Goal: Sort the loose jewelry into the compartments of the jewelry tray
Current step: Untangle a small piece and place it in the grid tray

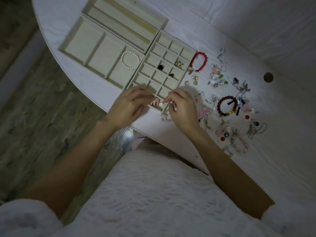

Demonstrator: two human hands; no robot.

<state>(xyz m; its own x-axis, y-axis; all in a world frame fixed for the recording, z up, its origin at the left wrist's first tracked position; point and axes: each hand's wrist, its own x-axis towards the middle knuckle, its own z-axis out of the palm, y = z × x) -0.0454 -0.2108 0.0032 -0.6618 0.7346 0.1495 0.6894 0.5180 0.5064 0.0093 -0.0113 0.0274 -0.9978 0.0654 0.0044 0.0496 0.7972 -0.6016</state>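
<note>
A beige grid tray [154, 42] with many small compartments lies on the white table. Gold rings [179, 64] and two dark pieces [160, 67] sit in its cells. Beside it, a wider tray [82, 34] holds a pearl bracelet [130, 59]. My left hand [127, 106] and my right hand [181, 108] meet over the grid tray's near corner. Together they pinch a small pink and white piece [158, 103]; my right hand's fingers also curl round a thin dangling chain [166, 113]. Loose jewelry is spread to the right, including a red bead bracelet [199, 61] and a dark bead bracelet [227, 106].
A third tray [130, 17] with long slots lies at the back. The table's rounded edge [140, 130] runs just under my wrists, with wooden floor to the left. A round hole [268, 77] is in the tabletop at the right. My white-clad lap fills the foreground.
</note>
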